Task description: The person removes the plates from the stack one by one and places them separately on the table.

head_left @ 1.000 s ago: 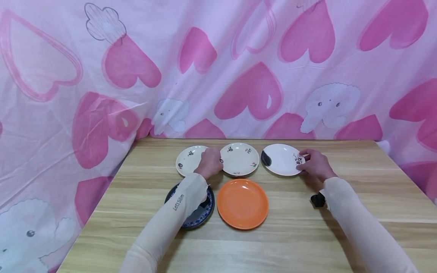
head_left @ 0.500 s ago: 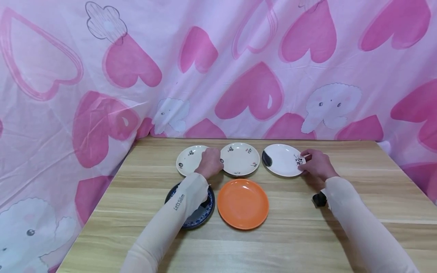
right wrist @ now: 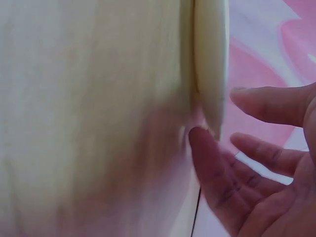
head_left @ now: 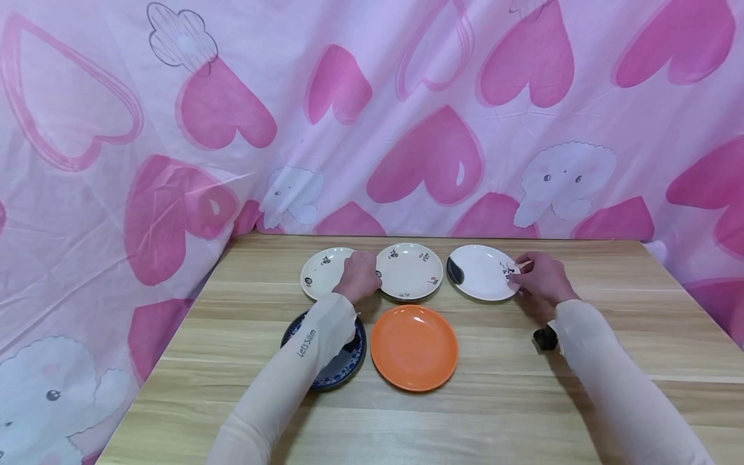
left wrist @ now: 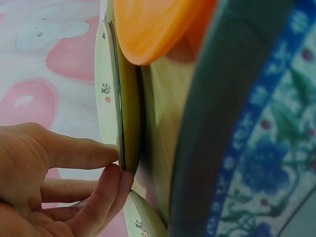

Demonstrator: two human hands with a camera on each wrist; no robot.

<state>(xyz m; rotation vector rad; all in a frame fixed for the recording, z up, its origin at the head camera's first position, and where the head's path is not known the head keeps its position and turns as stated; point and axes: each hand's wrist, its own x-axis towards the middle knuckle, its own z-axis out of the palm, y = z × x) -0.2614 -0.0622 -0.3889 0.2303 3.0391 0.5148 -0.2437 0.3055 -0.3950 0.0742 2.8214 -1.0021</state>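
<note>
Three pale plates stand in a row at the back of the table. My left hand pinches the rim of the middle flower-patterned plate, thumb above and fingers at its lower edge; a yellowish side shows below it in the left wrist view. The left patterned plate is partly hidden by that hand. My right hand is at the right rim of the white plate with a black patch. In the right wrist view its thumb is slightly apart from the rim, with a fingertip at the underside.
An orange plate lies in front of the middle one. Left of it sits a dark blue-patterned plate, partly covered by the left forearm. A pink heart-print cloth hangs behind the wooden table.
The right thumb has lifted a little and the right hand shifted slightly to the right. The left hand and the plates stay essentially in place.
</note>
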